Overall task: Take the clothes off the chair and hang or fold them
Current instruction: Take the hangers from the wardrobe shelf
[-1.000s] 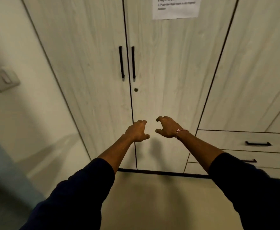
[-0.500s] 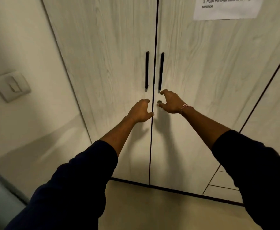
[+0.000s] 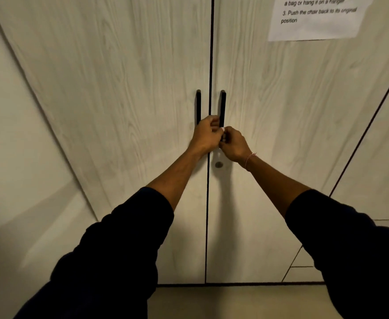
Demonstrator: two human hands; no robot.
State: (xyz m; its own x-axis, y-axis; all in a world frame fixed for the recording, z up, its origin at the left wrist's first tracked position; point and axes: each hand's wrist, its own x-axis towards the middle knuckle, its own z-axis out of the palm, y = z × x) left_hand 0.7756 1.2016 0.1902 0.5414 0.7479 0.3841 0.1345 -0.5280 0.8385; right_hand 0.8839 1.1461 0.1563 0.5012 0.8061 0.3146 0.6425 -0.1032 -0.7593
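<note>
A pale wood-grain wardrobe fills the view, its two doors closed. The left door [image 3: 131,111] and right door [image 3: 281,134] each carry a black vertical bar handle. My left hand [image 3: 206,137] grips the lower end of the left handle [image 3: 198,104]. My right hand [image 3: 233,145] curls round the lower end of the right handle [image 3: 223,104]. The two hands touch at the middle seam. No clothes and no chair are in view.
A round keyhole [image 3: 218,164] sits just below my right hand. A printed paper notice [image 3: 315,19] is stuck on the right door at the top. Drawers [image 3: 304,265] show at the lower right. A plain wall [image 3: 9,134] flanks the left.
Both hands rose from below the handles and closed round their lower ends. The view moved closer to the doors and centred on the seam.
</note>
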